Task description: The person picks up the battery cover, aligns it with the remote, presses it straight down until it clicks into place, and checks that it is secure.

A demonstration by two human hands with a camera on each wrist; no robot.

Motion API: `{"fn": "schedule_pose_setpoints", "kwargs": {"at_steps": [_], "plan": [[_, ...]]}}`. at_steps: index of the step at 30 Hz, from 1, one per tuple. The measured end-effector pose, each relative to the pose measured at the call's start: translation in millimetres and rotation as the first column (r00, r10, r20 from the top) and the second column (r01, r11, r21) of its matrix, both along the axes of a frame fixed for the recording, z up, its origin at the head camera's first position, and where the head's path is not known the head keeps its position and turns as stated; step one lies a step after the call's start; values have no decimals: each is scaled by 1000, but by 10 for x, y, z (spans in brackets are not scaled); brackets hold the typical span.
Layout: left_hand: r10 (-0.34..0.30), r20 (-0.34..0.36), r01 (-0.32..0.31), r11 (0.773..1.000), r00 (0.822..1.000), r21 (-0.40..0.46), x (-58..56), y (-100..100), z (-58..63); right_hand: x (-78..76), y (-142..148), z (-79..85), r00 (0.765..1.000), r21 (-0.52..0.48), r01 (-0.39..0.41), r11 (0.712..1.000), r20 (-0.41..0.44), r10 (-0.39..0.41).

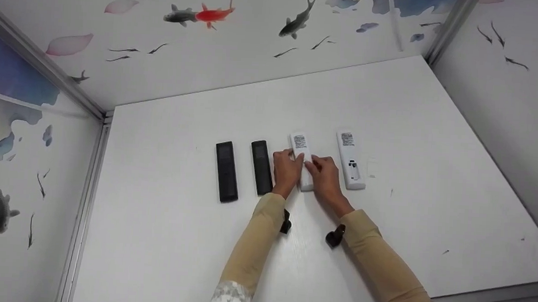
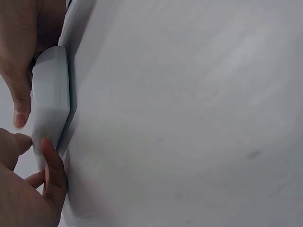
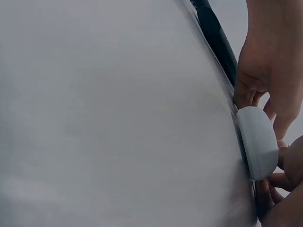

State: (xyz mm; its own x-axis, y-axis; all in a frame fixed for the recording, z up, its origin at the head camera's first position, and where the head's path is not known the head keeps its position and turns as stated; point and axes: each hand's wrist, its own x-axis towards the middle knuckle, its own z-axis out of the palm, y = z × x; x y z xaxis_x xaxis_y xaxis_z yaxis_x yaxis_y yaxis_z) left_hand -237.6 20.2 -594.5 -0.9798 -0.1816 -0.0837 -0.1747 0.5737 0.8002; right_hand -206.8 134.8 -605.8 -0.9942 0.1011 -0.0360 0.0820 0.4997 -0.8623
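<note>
A white remote control [image 1: 307, 182] lies back side up on the table, between my two hands. My left hand [image 1: 287, 170] holds it from the left, thumb on its back and fingers along its side. From the right my right hand [image 1: 326, 176] grips the same remote, its thumb close to the left one. The rounded near end of the white remote [image 3: 258, 142] shows in the right wrist view, with fingers at both sides. Its middle is partly hidden by the hands. To the right lies a second white remote [image 1: 346, 155], its battery compartment uncovered.
Two black remotes [image 1: 227, 172] lie to the left, the nearer one [image 1: 261, 164] close beside my left hand. A faint pale rectangular piece [image 1: 372, 168] lies right of the second white remote. Printed panels [image 1: 237, 52] enclose the white table [image 1: 162, 246] at the back and sides.
</note>
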Motion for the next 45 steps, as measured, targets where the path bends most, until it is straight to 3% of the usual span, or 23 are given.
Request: {"fn": "schedule_pose_setpoints", "kwargs": {"at_steps": [4, 7, 11, 18, 28, 41, 45], "plan": [[50, 46, -51, 999, 998, 5, 40, 43, 53, 43, 52, 80, 998, -17, -25, 1000, 55, 26], [71, 32, -70, 997, 997, -20, 60, 82, 79, 95, 113, 159, 997, -37, -18, 999, 76, 20], [52, -30, -53, 998, 998, -27, 53, 141, 108, 159, 198, 251, 998, -50, -4, 999, 60, 7], [-12, -80, 17, 998, 997, 61, 37, 277, 181, 216, 374, 335, 1000, -16, 6, 1000, 5, -6], [-91, -20, 93, 969, 996, 228, 71, 627, 196, 374, 814, 337, 993, 28, 114, 993, -17, -113], [-116, 139, 88, 978, 983, 189, -42, 894, 177, 402, 1220, 221, 988, 140, 148, 979, -71, -139], [-99, 177, 68, 983, 979, 172, -52, 980, 196, 382, 1290, 199, 987, 138, 161, 977, -8, -161]]}}
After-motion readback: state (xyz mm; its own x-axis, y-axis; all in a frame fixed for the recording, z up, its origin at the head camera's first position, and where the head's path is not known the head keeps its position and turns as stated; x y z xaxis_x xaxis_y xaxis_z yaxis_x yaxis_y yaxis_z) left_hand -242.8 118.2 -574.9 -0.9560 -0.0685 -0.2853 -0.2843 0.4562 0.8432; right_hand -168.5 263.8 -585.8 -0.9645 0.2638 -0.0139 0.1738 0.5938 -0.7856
